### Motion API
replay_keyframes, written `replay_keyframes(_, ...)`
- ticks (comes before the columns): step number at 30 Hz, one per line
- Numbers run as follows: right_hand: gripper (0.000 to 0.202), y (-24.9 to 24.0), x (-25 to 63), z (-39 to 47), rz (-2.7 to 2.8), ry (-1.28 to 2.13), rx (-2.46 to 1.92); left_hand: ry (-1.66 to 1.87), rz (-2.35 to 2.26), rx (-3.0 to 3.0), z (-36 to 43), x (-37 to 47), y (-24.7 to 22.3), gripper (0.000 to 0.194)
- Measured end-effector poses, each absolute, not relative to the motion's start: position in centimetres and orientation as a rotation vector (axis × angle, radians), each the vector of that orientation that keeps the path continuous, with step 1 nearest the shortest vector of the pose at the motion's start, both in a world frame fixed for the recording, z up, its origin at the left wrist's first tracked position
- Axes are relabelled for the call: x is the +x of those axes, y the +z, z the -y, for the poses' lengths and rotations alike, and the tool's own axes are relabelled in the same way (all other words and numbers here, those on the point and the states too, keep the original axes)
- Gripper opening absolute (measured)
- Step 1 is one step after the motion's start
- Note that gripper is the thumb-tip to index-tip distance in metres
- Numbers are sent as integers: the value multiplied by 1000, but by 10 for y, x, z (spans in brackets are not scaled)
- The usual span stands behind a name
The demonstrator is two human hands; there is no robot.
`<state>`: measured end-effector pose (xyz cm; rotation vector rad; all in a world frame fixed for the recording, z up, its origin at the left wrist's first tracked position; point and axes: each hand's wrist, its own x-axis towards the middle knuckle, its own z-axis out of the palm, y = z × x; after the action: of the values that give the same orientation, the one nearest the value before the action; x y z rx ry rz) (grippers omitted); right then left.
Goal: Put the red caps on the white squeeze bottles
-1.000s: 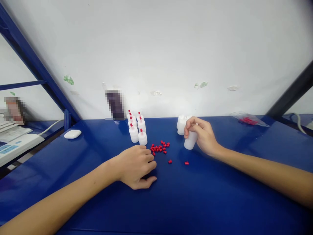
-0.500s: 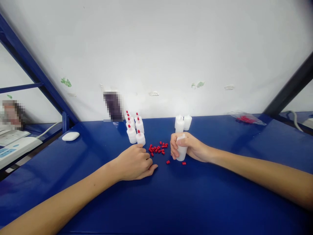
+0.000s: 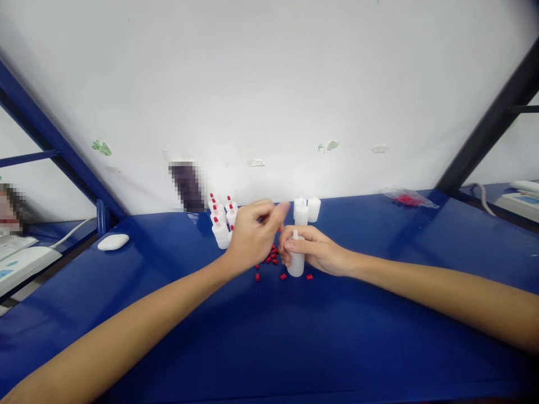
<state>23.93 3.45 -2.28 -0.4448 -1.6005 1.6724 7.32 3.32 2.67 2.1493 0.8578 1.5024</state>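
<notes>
My right hand (image 3: 314,247) is wrapped round a white bottle (image 3: 297,262), whose bare white nozzle points up above the thumb. Just up and left of that nozzle, my left hand (image 3: 256,230) is raised with its fingers pinched; a trace of red shows below the fingertips, too small to make out. Red caps (image 3: 272,258) lie in a loose pile below and behind my left hand, a few of them apart near the bottle's base. Behind my left hand stand several white bottles with red tips (image 3: 221,233). White bottles (image 3: 314,209) without visible red tips stand behind my right hand.
On the blue table (image 3: 269,348), a white oval object (image 3: 113,242) lies at the left. A clear bag of red pieces (image 3: 408,199) is at the back right. A white wall rises behind, and blue posts slant up on both sides.
My left hand has risen from the table beside the red caps and moved right, close to the bottle's nozzle. The bottle in my right hand now stands more upright. The view has shifted slightly.
</notes>
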Motion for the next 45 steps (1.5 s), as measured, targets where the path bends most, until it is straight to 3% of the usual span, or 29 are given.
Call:
replay_keyframes(9, 30, -25, 238, -30, 1392, 1729, -372, 1165, -803, 1727, -44, 105, 17, 52)
replay_keyframes(15, 40, -23, 236, -29, 1359, 1729, -414, 1256, -779, 1781, -43, 105, 18, 52)
replay_keyframes(45, 39, -22, 232, -29, 1304, 1748, -352, 904, -680, 1661, -47, 91, 3, 51)
